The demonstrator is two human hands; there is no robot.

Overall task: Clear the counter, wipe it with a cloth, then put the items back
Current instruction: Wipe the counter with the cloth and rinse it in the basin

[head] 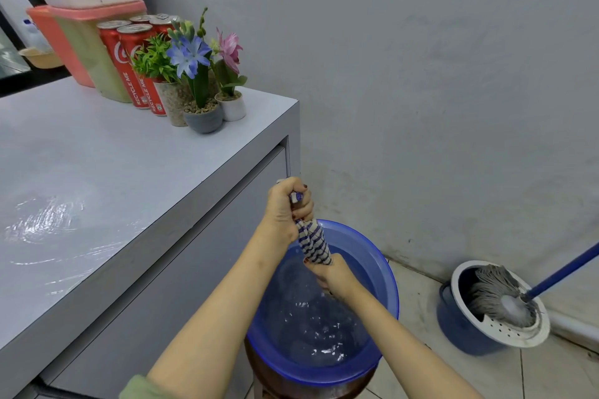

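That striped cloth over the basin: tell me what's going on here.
A person is wringing the striped cloth with both hands, left hand gripping its top and right hand its lower end, above a blue basin of water. The counter shows wet streaks; cans and small flower pots stand at its far corner.

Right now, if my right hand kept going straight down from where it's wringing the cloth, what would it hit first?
Most likely the water in the blue basin: the right hand grips the cloth directly above it, though depth is uncertain.
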